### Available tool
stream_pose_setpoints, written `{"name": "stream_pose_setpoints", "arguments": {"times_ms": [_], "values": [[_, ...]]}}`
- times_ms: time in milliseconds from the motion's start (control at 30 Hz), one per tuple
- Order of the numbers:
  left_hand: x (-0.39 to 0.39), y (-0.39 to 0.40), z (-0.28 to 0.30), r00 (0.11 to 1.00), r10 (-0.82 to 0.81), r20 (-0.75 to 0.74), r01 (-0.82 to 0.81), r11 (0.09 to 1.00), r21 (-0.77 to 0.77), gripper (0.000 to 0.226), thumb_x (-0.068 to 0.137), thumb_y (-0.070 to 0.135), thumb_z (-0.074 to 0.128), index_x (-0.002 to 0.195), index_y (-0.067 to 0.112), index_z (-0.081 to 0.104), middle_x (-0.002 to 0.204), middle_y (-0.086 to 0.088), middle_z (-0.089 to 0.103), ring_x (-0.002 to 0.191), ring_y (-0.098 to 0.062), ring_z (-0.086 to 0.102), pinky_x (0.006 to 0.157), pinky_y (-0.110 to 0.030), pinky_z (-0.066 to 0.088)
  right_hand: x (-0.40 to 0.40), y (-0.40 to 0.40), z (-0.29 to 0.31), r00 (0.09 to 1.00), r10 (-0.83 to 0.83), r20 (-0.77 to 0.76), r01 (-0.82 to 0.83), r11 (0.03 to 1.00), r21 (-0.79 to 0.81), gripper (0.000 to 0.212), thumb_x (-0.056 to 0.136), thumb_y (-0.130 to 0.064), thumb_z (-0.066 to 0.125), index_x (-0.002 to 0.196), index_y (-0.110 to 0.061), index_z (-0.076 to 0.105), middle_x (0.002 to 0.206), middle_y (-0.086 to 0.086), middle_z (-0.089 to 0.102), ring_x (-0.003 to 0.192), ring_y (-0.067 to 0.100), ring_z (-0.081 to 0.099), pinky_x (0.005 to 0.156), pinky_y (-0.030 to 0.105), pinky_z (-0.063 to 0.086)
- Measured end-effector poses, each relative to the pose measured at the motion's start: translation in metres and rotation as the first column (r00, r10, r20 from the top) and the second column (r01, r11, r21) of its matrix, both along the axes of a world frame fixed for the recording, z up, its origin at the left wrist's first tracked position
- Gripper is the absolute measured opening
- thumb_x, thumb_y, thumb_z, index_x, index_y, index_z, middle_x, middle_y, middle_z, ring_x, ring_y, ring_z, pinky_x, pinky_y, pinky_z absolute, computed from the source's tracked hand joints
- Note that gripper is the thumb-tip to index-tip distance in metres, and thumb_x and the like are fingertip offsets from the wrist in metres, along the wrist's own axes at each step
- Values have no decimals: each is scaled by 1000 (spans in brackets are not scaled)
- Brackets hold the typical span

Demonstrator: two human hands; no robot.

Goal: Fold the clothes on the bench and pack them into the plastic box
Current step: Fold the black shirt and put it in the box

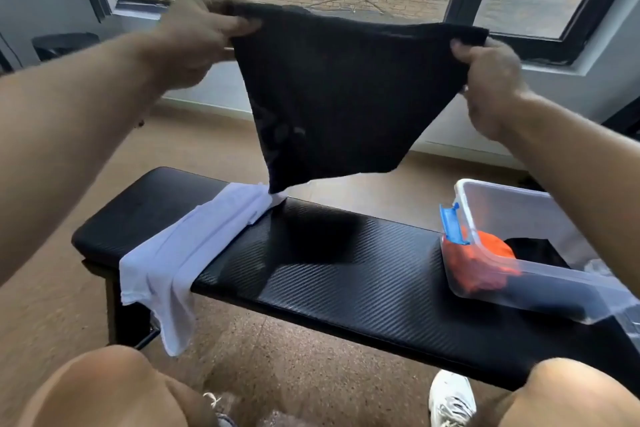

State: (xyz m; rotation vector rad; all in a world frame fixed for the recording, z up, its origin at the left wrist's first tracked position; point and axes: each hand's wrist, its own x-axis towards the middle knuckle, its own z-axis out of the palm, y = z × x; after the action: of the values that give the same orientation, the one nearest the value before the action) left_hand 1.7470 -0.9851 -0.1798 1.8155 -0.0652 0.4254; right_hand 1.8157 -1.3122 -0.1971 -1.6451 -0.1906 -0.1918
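Right now we are holding a black garment [332, 97] up above the bench [311, 274], our left hand [194, 42] pinching one top corner and our right hand [491, 80] gripping the other, so the folding step is seemingly underway. Next we are probably needing to lay it flat on the bare padding between the white shirt [180, 253] and the plastic box [519, 274], which is already holding orange and dark clothes

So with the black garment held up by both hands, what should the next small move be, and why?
Probably lower the black garment onto the bare stretch of bench to fold it: both hands hold its top edge in the air, and it hangs unfolded, between the white garment and the plastic box.
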Motion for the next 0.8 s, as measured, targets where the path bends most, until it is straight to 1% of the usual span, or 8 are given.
{"name": "stream_pose_setpoints", "arguments": {"times_ms": [100,233,300,400,533,600,700,800], "values": [[-29,8,-19,989,-108,-101,114,992,57,24,89,10,67,112,6,69,109,-4,74,98,-10,73,84,-18,55,-22,-5,-20,999,-35,28,35,999,-9,18,98,-14,53,101,-18,71,108,0,75,104,18,68,100,37,53],[-69,22,-83,940,-202,-277,263,942,207,40,67,41,83,98,17,79,98,-1,79,90,-9,72,90,-21,55,-73,-13,-102,996,49,-71,-55,994,-89,14,92,-15,58,95,-18,71,100,6,75,100,28,69,97,45,53],[-85,23,-126,881,-217,-421,337,912,235,21,76,21,80,97,18,81,99,-4,79,99,-16,73,96,-27,54,-98,-21,-155,974,106,-202,-150,964,-219,11,93,-19,60,95,-17,71,102,7,76,105,29,68,100,47,50],[-108,18,-178,751,-190,-633,463,835,298,21,85,8,76,91,28,82,96,5,79,94,-6,70,94,-27,50,-122,-36,-213,921,116,-372,-265,886,-380,17,97,-5,59,86,-14,67,85,4,70,89,22,61,89,37,46],[-127,10,-201,637,-226,-737,552,801,232,18,88,13,74,90,29,81,86,10,76,81,0,63,83,-21,47,-138,-48,-235,872,118,-475,-331,857,-395,24,95,-1,62,77,-15,65,63,-11,61,73,12,52,73,29,38],[-133,9,-200,569,-278,-774,588,795,146,14,89,12,73,91,23,81,84,7,75,81,-3,64,82,-21,49,-143,-52,-233,824,171,-541,-414,834,-366,23,95,-1,62,76,-14,66,63,-7,60,71,14,51,72,32,38],[-139,11,-201,435,-343,-832,635,772,14,9,90,9,72,95,12,79,84,-3,72,81,-13,65,82,-30,50,-152,-58,-223,729,215,-649,-522,789,-324,20,96,-5,62,79,-13,65,66,4,55,65,19,48,61,31,37],[-138,19,-205,350,-386,-853,629,772,-91,15,87,16,75,99,5,75,87,-14,68,85,-27,61,85,-42,49,-153,-58,-213,673,222,-706,-543,796,-267,22,98,-5,60,78,-15,63,62,3,54,53,13,50,51,26,39]]}}
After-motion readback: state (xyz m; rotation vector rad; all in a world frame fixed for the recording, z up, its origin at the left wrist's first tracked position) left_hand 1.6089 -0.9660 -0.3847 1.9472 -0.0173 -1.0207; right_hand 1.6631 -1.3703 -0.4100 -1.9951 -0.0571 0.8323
